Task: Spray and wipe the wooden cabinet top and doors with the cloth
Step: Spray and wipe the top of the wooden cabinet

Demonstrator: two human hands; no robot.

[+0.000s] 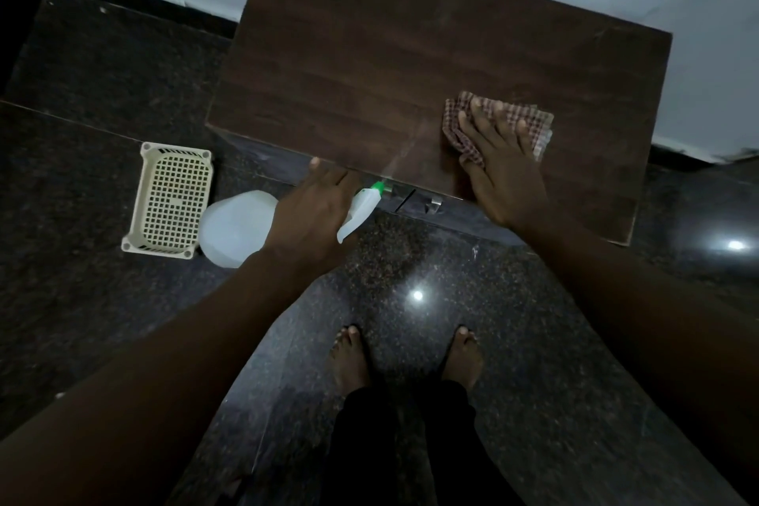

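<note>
Your left hand [312,214] curled round the spray bottle [236,232], misting toward 1 o'clock over the cabinet top [390,53]; your right hand [505,173] pressed the cloth [538,127] flat-fingered at its 4 o'clock, and you likely needed overlapping strokes through the mist.

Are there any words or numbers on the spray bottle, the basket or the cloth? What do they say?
No words or numbers can be read anywhere.
The spray bottle shows a plain white side, no label in view.
The basket has only holes, the cloth only checks, the cabinet top only wood grain.
</note>
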